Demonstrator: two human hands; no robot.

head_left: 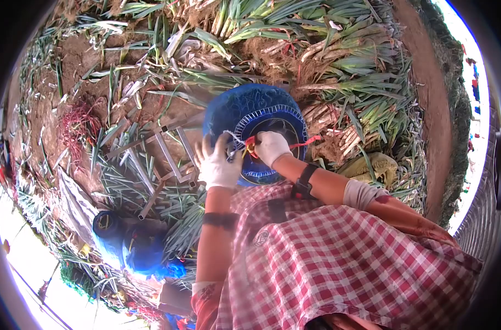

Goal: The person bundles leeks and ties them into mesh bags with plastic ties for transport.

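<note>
A blue net bag point(250, 113) is held up in front of the body, its round mouth turned toward the camera. The left hand point(218, 165), in a white glove, is closed on the near-left rim of the bag, where a white cord point(235, 142) runs. The right hand point(271, 147), also gloved in white, is clamped on a red tie point(303, 144) at the rim; the tie trails off to the right of that grip. The two hands are close together, with only the rim edge between them.

A black wristband point(304, 182) is worn on the right forearm, and a dark band point(220, 220) on the left. A red-and-white checked apron point(338, 258) fills the space below the hands.

Behind and to the right of the bag, a heap of leeks point(338, 60) is piled, too many to be counted. To the left of the left hand a metal frame point(162, 159) lies on scattered green leaves. Below it, two more blue bundles point(129, 242) are seen side by side. A tangle of red ties point(77, 124) lies on the soil point(74, 55) further left. No writing can be read.
</note>
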